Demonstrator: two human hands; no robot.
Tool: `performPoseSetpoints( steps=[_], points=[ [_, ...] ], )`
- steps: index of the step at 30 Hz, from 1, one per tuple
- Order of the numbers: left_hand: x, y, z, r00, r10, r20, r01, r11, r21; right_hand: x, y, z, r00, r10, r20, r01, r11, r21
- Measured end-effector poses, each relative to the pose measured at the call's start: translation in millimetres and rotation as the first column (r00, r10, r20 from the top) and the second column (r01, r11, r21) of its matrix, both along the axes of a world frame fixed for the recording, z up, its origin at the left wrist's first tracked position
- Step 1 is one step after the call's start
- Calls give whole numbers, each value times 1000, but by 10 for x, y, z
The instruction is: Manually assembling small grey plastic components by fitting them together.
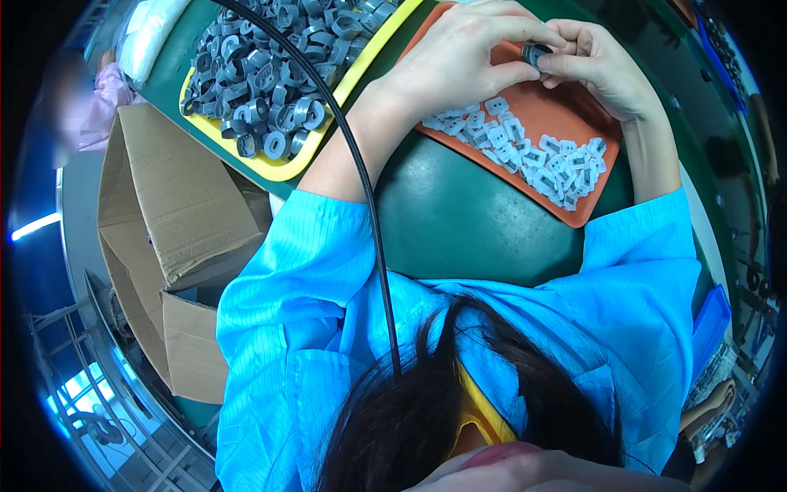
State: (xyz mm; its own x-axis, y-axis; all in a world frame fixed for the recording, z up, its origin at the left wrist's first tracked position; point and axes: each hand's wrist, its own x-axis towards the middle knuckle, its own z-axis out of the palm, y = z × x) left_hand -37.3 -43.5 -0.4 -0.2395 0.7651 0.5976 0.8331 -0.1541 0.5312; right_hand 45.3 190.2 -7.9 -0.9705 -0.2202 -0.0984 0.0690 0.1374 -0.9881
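The left grip (471, 53) and right grip (607, 74) are both closed by their fingertips on one smooth, dark grey ring (537, 54), partly hidden by fingers. Just below the grip, one orange tray (566, 115) holds small, blocky white pieces (545, 179), too jumbled to count. Left of the grip, one yellow tray (283, 170), cut off above, bears uncountable grey rings (287, 74). Farther left stands one creased cardboard box (188, 197), flaps open.

Left hand (467, 53), right hand (605, 72) close together, fingers (516, 29) curled, thumbs (515, 74) pointing inward, wrists (387, 102) bare
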Motion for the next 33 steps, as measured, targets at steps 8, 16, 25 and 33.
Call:
performPoseSetpoints(
  steps=[8, 16, 25, 33],
  points=[
    [-36, 51, -96, 990, 140, -22, -139, 988, 61, -5, -364, 71, 971, -236, -22, 224, 944, -242],
    [108, 58, -9, 962, 225, 157, -242, 966, 94, -66, -316, 6, 972, -216, 89, 229, 813, -535],
    [63, 101, 6, 948, 310, -64, -307, 950, 55, -102, -193, 12, 842, -524, -124, 536, 838, 101],
    [-816, -545, 364, 546, 579, -606, -821, 512, -251, -150, 642, -263, 631, -592, -501, 773, 427, 470]
  ],
)
